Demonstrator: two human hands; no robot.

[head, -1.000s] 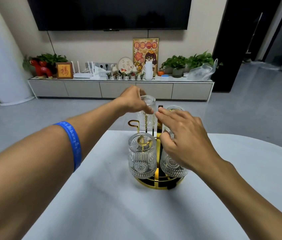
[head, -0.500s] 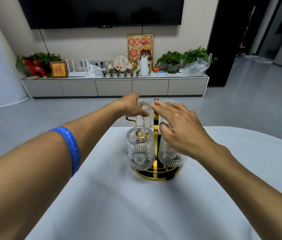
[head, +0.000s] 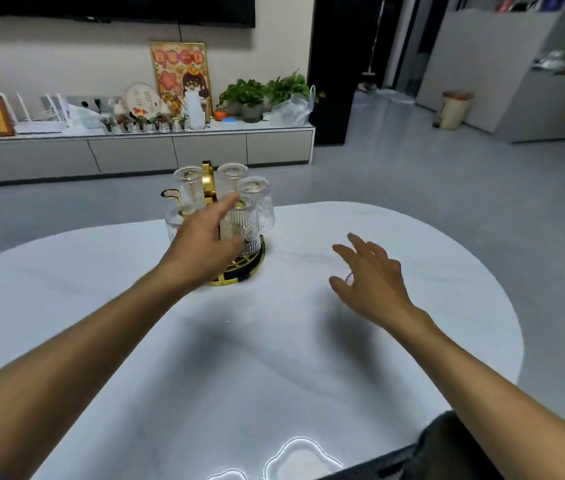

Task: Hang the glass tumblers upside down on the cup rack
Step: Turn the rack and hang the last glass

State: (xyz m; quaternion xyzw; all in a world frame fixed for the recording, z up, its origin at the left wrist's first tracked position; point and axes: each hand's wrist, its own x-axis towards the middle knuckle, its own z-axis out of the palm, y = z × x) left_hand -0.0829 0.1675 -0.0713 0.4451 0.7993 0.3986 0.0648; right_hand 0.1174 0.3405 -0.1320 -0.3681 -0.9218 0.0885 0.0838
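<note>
The gold cup rack [head: 255, 261] stands on the white table [head: 447, 271] at its far side. Several ribbed glass tumblers hang upside down on it, among them a rear one [head: 189, 183], a right one [head: 257, 199] and a front one [head: 243, 230]. One gold hook [head: 169, 194] on the left is bare. My left hand [head: 205, 247] is at the rack's front left with fingers extended, against or just in front of the front tumbler and hiding a low left tumbler. My right hand [head: 371, 275] hovers over the table to the right of the rack, fingers spread, holding nothing.
The table's curved edge runs along the right and far side. Beyond it are grey floor, a long low TV cabinet [head: 205, 147] with plants and ornaments, and a small bin [head: 454, 109]. Dark clothing [head: 447, 445] shows at the near table edge.
My right hand has left the rack and moved right, out over the table. My left hand has dropped from a top tumbler to the rack's front. The view has swung right.
</note>
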